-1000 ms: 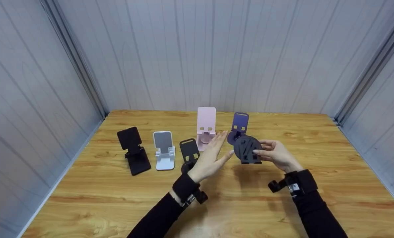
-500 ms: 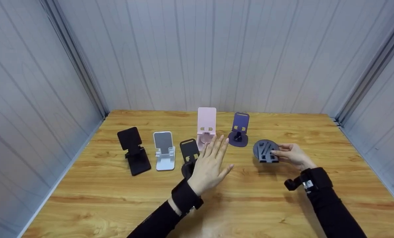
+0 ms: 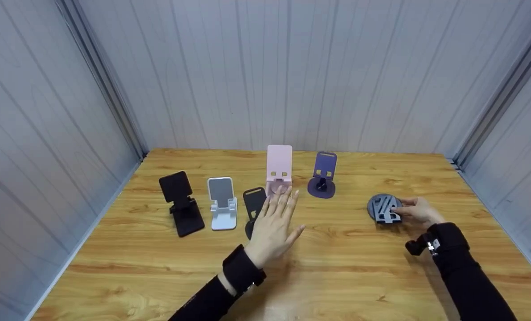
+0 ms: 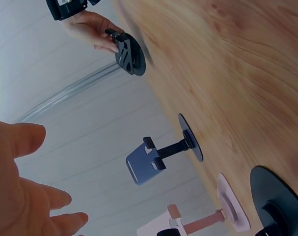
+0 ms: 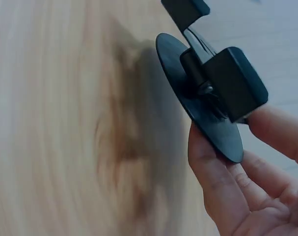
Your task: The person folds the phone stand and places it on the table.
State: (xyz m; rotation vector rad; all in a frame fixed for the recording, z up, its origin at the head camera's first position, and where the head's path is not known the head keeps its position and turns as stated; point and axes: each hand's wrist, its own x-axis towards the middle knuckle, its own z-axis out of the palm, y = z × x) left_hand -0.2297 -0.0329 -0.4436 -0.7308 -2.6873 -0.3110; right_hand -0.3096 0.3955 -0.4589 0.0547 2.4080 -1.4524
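Observation:
My right hand [image 3: 419, 211] pinches a folded dark phone stand [image 3: 384, 208] with a round base, thumb on its top side and fingers under the base. In the right wrist view the round base [image 5: 207, 118] is tilted above the wood, and its shadow falls beside it. My left hand [image 3: 272, 227] is held out with straight, spread fingers and holds nothing. It overlaps a black phone stand [image 3: 254, 200] and the foot of a pink phone stand [image 3: 279, 160] in the head view. Between the hands, farther back, a purple phone stand [image 3: 324, 171] stands unfolded.
On the left of the wooden table [image 3: 158, 276] stand a black phone stand [image 3: 183, 205] and a white phone stand [image 3: 223, 205], both unfolded. Pale panel walls [image 3: 265, 76] close off the back and both sides.
My right hand has carried the folded phone stand rightward, away from the purple one. My left hand has drawn back toward me, fingers spread. The other stands keep their places.

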